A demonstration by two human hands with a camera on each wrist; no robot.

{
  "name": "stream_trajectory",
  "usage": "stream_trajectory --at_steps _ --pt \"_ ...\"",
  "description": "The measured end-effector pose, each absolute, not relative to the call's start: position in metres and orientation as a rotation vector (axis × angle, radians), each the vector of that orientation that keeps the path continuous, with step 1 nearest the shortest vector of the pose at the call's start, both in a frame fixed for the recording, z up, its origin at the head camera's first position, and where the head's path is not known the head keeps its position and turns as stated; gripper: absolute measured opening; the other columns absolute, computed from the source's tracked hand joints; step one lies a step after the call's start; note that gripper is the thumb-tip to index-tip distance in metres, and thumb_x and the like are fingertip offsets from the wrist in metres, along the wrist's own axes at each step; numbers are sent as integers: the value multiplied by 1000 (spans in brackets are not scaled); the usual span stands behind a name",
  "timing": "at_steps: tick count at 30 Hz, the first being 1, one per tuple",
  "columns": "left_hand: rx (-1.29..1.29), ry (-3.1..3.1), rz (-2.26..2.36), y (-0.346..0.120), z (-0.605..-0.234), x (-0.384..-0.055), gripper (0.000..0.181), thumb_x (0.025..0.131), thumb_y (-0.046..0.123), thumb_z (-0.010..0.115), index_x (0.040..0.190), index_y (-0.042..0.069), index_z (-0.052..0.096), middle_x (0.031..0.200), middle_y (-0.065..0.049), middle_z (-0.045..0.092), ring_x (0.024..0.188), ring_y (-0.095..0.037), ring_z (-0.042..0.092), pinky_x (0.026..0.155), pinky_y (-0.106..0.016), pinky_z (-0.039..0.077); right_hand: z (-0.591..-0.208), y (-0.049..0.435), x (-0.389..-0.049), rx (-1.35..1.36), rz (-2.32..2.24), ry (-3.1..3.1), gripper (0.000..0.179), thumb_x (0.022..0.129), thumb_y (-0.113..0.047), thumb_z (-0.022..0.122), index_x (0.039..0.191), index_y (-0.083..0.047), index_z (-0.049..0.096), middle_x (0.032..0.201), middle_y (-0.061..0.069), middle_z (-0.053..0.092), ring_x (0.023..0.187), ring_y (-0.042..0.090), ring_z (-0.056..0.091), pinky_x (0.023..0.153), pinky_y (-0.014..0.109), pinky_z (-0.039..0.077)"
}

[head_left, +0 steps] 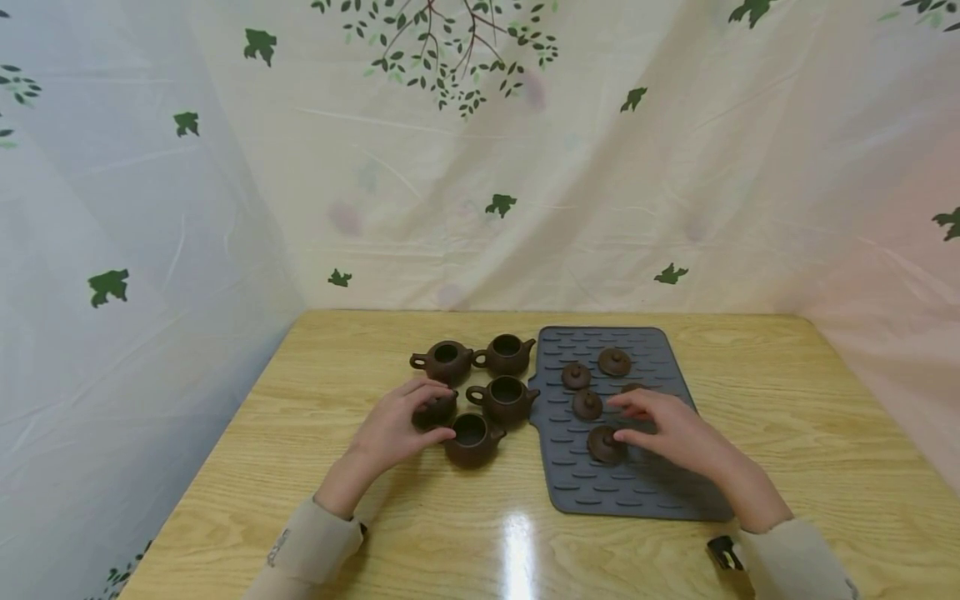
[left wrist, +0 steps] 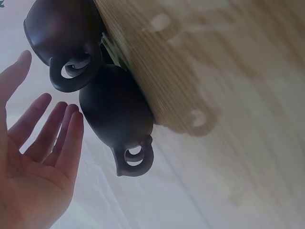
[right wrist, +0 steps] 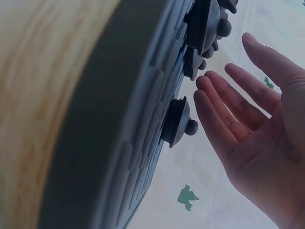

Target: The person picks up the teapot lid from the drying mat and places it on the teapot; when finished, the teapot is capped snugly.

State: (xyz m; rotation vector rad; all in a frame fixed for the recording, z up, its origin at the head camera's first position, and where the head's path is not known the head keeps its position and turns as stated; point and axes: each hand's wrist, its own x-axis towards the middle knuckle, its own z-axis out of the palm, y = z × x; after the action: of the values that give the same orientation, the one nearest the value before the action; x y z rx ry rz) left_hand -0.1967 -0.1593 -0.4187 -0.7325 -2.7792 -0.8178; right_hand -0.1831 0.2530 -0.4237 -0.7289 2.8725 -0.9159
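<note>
Several dark brown teapots without lids stand grouped at the centre-left of the table. My left hand (head_left: pixel 397 423) hovers with spread fingers at a teapot (head_left: pixel 437 411), partly covering it; its thumb tip overlaps the rim of the front teapot (head_left: pixel 471 452). In the left wrist view the fingers lie beside a teapot (left wrist: pixel 114 105) and curl round nothing. Several knobbed lids lie on the grey ridged mat (head_left: pixel 577 497). Over the mat's right part, my right hand (head_left: pixel 671 429) has its thumb near the front lid (head_left: pixel 604 445). Loosely extended fingers (right wrist: pixel 219 114) point toward a lid (right wrist: pixel 175 123) in the right wrist view.
More teapots (head_left: pixel 507 402) stand close together, spouts to the right, two of them near the mat's left edge. Other lids (head_left: pixel 614 362) lie farther back on the mat. A cloth with printed leaves (head_left: pixel 500 205) hangs behind the wooden table (head_left: pixel 420 533).
</note>
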Motion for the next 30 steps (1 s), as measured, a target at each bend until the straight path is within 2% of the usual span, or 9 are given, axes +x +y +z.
stream_trajectory --at_steps 6,17,30 --pt "-746 -2797 -901 -158 -420 -196 46 78 27 86 119 13 69 115 -1 66 100 -18 68 87 -35 58 -426 253 -183 -751 -944 2857 40 91 -31 73 124 -9 66 122 10 68 107 32 68 89 45 57" --pt "-835 -2820 -969 -159 -423 -197 30 82 20 83 107 9 71 102 -2 72 90 -16 68 81 -31 58 -429 252 -184 -807 -934 2847 22 89 -27 75 108 -17 70 112 0 69 103 23 68 88 39 58" --pt "-886 -2849 -983 -161 -425 -199 17 84 13 80 99 12 71 96 0 73 88 -12 69 79 -27 59 -431 250 -185 -828 -975 2782 14 88 -17 75 100 -18 68 114 6 69 102 22 69 85 31 59"
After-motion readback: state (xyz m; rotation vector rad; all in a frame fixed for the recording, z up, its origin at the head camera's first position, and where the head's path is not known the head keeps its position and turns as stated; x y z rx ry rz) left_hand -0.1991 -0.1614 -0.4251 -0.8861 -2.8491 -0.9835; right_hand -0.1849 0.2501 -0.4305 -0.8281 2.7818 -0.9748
